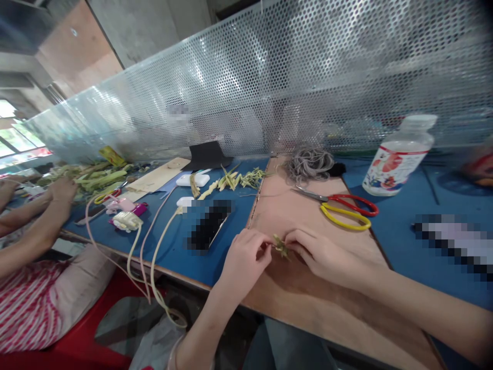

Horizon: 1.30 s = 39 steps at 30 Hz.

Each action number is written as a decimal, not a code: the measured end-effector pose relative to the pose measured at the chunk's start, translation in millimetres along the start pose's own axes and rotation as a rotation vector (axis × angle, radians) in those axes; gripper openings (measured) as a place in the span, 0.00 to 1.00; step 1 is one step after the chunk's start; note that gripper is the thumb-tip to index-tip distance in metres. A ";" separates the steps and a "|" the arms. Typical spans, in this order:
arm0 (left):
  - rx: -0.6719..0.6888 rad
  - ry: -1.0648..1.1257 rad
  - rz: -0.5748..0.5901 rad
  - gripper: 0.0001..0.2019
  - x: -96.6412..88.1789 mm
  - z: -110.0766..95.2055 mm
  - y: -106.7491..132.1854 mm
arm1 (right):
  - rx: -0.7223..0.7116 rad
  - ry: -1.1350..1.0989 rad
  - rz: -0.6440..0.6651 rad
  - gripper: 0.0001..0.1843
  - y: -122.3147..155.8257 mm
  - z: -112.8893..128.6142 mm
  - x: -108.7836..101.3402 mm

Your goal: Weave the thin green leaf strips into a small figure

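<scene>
My left hand [248,254] and my right hand [318,254] meet over a wooden board [331,308]. Between their fingertips is a small yellow-green knot of leafy strips [281,246] with short pointed ends; its exact kind is not clear. Fingers of both hands are pinched on it from either side. Beyond my right hand lie scissors [342,208] with one red and one yellow handle, blades pointing left. A tangle of grey cord [309,164] rests at the board's far end. More pale green pointed pieces [241,179] lie to its left.
A clear bottle [398,156] with a printed label stands at right, near a pixelated flat object [458,241]. A black phone-like object [211,226] and white cables [156,262] lie left. A co-worker's arms [42,216] are at far left; a perforated metal screen [231,82] runs behind.
</scene>
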State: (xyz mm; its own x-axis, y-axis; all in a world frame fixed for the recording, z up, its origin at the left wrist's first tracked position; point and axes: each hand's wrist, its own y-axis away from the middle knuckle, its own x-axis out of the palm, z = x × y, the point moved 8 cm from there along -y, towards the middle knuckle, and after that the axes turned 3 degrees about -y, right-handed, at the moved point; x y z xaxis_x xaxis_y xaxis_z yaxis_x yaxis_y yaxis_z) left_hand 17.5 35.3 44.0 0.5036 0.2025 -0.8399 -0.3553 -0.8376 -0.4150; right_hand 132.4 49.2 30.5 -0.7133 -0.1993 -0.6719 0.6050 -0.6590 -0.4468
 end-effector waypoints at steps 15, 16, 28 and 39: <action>-0.112 0.199 -0.062 0.06 -6.3 11.1 3.7 | -0.048 0.102 0.057 0.10 2.0 6.0 4.1; -0.110 0.234 -0.063 0.06 -7.4 10.1 3.5 | -0.052 0.116 0.055 0.10 1.6 7.2 3.6; -0.263 0.546 0.033 0.10 1.2 18.0 5.5 | -0.089 0.186 0.068 0.08 -0.1 14.0 5.6; -0.299 0.589 0.078 0.10 5.1 20.1 7.3 | -0.107 0.141 0.052 0.10 -1.8 20.3 3.5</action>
State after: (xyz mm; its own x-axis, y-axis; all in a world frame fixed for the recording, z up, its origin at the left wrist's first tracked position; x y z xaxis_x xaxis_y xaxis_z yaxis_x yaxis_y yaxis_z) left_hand 1.6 40.5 29.7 0.8615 -0.1046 -0.4969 -0.2172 -0.9604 -0.1743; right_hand 121.7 35.0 41.0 -0.6284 -0.1225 -0.7682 0.6790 -0.5683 -0.4648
